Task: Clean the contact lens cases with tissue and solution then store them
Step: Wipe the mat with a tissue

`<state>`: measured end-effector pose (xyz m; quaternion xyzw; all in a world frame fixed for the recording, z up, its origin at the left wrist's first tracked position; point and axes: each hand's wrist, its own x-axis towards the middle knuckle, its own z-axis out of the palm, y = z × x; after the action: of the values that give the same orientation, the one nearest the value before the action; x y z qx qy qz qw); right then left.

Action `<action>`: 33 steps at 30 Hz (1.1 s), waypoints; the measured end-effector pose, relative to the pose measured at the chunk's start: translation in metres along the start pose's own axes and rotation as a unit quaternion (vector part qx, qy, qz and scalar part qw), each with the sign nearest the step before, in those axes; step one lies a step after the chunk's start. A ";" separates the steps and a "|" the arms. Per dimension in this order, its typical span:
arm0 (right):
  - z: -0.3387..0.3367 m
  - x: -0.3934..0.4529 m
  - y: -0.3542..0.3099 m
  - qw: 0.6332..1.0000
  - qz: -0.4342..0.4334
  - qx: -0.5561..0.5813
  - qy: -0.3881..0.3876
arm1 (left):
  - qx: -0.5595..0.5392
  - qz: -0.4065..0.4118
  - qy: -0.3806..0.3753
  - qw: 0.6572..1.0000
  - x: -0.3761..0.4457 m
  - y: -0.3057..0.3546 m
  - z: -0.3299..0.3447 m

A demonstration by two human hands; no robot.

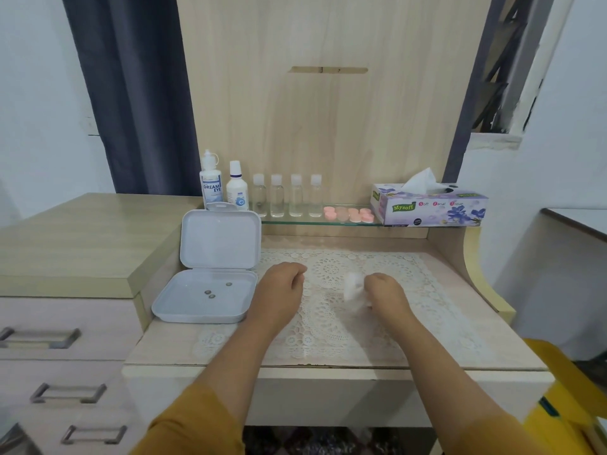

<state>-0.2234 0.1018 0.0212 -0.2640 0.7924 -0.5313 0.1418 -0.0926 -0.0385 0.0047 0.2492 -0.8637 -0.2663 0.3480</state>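
While curled, right hand (382, 290) around tissue (354, 286)

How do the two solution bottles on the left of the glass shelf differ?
The Dream Eye bottle is taller, with a clear cap over its tip and a label with a blue band; the shorter bottle is rounder at the shoulder, with a plain white cap and a label with a round blue mark. The Dream Eye bottle stands further left. Both are white, upright and capped, behind the open storage box.
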 end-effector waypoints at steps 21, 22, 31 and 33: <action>0.117 -0.089 -0.066 0.966 -0.078 0.008 -0.247 | -0.144 -0.072 0.101 0.982 -0.078 -0.023 -0.092; 0.124 -0.097 -0.071 0.960 -0.074 0.013 -0.269 | -0.144 -0.076 0.118 0.980 -0.086 -0.028 -0.101; 0.215 -0.171 -0.092 0.888 -0.114 -0.011 -0.445 | -0.106 -0.169 0.245 0.949 -0.181 -0.087 -0.174; 0.243 -0.183 -0.086 0.890 -0.132 -0.047 -0.434 | -0.096 -0.209 0.259 0.938 -0.201 -0.107 -0.185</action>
<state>0.0726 -0.0055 -0.0066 -0.5768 0.6336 -0.3401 0.3876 0.1966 -0.0462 -0.0438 0.4501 -0.6424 -0.3410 0.5182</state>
